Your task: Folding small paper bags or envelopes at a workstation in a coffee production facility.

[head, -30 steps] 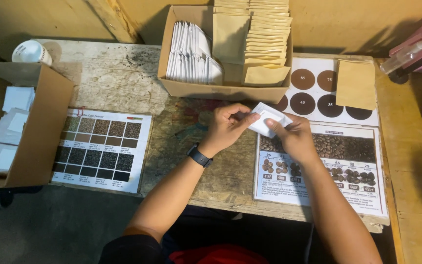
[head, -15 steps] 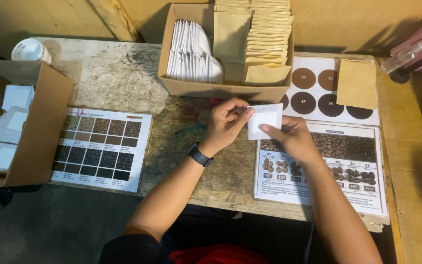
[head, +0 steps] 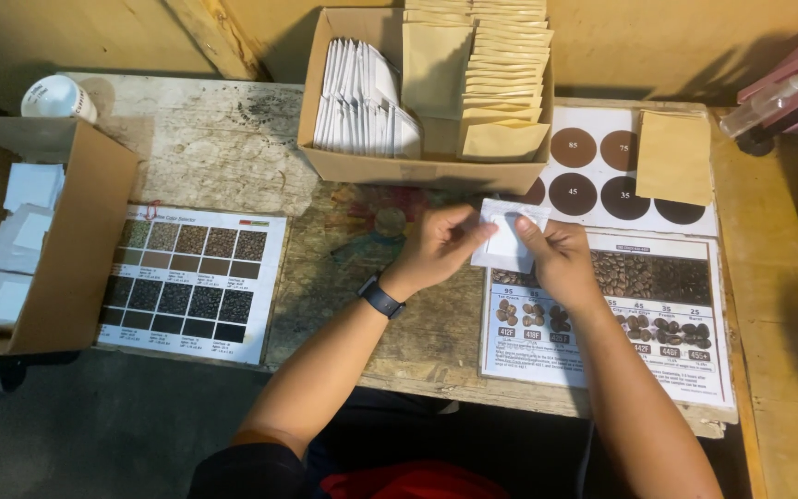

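Both hands are pinching a small white sachet (head: 507,237) betw. them, just above the bean chart (head: 630,319): left hand (head: 436,248) is gripping its left edge w/ thumb + fingers, right hand (head: 556,257) is clamping the right side. Best kept flat and taut, w/ even pull on both edges so it isn't creasing. Just beyond the grip a cardboard box (head: 417,168) is holding more white sachets + tan envelopes; a loose tan envelope (head: 673,157) is lying to the right. Far left, a 2nd box (head: 85,231) and a grid chart (head: 191,282). Nothing is blocking the hands.
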